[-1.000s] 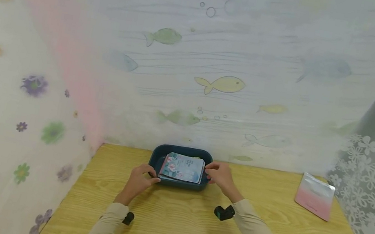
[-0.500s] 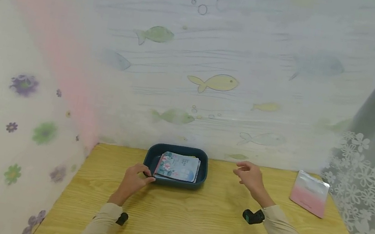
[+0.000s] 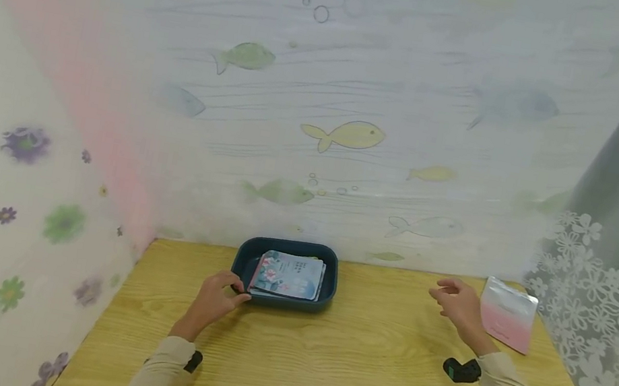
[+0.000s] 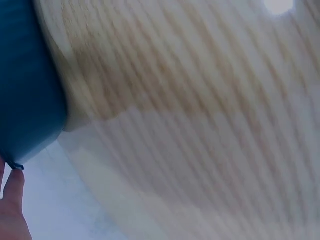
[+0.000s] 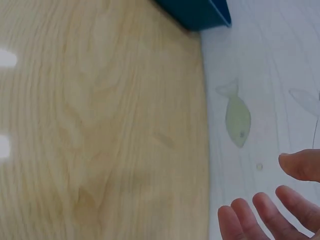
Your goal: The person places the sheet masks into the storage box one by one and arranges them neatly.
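A dark teal plastic bin point(image 3: 291, 305) stands at the back of the table, holding a stack of flat printed sachets point(image 3: 291, 276), the top one pale blue with flowers. My left hand point(image 3: 213, 300) pinches the rim at its front left corner; in the left wrist view the thumb point(image 4: 14, 190) meets the edge of the bin point(image 4: 30, 80). Over the table to the right, my right hand point(image 3: 459, 308) is held in the air with nothing in it, its fingers point(image 5: 270, 215) relaxed and apart from the thumb. Just beyond it lies a silver and pink sachet point(image 3: 507, 315).
The wood-grain table point(image 3: 355, 358) ends at a back wall point(image 3: 443, 202) printed with fish. A flowered wall covering point(image 3: 46, 190) closes off the left side. On the right hangs a grey curtain with white flowers point(image 3: 604, 304).
My right hand has left the bin's right side and moved right, close to the silver and pink sachet. The left hand stays at the rim. The head view has turned slightly right.
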